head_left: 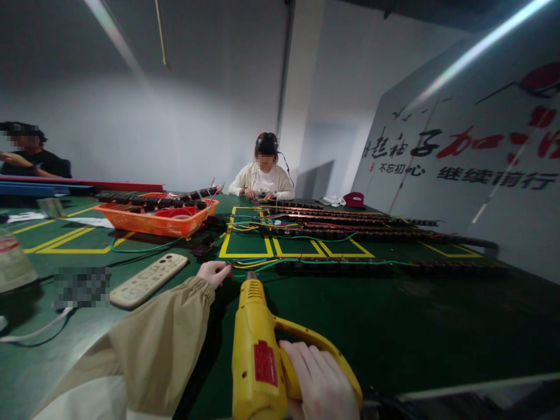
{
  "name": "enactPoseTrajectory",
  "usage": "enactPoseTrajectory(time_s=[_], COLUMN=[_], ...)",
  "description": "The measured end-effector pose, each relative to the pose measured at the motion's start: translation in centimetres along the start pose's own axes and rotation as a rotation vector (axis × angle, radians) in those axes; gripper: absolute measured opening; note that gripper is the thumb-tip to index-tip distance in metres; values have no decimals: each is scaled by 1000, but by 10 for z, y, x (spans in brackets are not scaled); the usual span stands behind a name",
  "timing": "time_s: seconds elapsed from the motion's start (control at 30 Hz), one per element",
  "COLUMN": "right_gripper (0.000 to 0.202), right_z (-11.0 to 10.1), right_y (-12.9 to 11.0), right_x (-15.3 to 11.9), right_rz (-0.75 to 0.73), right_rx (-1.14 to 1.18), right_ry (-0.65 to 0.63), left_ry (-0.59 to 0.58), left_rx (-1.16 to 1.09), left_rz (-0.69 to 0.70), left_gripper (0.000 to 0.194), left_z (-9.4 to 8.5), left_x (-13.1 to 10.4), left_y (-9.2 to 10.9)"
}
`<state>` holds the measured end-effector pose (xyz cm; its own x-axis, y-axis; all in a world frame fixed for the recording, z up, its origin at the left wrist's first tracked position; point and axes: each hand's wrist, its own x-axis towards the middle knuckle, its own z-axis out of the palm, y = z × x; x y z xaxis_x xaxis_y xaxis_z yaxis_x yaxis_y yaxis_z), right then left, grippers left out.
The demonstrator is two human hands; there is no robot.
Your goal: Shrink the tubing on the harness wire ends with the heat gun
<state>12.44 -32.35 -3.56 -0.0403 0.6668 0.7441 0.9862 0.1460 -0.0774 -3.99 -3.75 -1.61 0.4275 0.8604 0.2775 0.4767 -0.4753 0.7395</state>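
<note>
My right hand (321,373) is wrapped round the handle of a yellow heat gun (254,344). Its metal nozzle points away from me, toward the ends of coloured wires (251,263). My left hand (213,273) pinches the wire ends just left of the nozzle, where a small red bit shows by the fingertips. The green, yellow and blue wires run right into a long black strip of joined segments (341,266) lying across the table. Whether the nozzle touches the wires I cannot tell.
More black strips (324,230) with wires lie behind. An orange basket (144,220) holds dark parts. A phone in a beige case (149,280) lies left of my sleeve, near a plastic bottle (15,262). One person (265,175) sits opposite, another (32,154) far left.
</note>
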Motion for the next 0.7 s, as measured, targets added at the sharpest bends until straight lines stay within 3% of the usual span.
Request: enactPoseTrajectory(time_s=[0.23,0.47,0.7], right_gripper=[41,40,50], right_z=[-2,-11,-14], right_y=[-7,-18,-2], right_x=[11,25,19], right_rz=[-53,-93,-25], right_rx=[-4,47,91], right_ry=[87,32,-77], left_ry=[15,26,1], left_rx=[24,34,7], left_rz=[2,15,-20], left_gripper=[43,44,45], left_z=[1,1,0], left_x=[0,0,-1], left_y=[0,-2,1])
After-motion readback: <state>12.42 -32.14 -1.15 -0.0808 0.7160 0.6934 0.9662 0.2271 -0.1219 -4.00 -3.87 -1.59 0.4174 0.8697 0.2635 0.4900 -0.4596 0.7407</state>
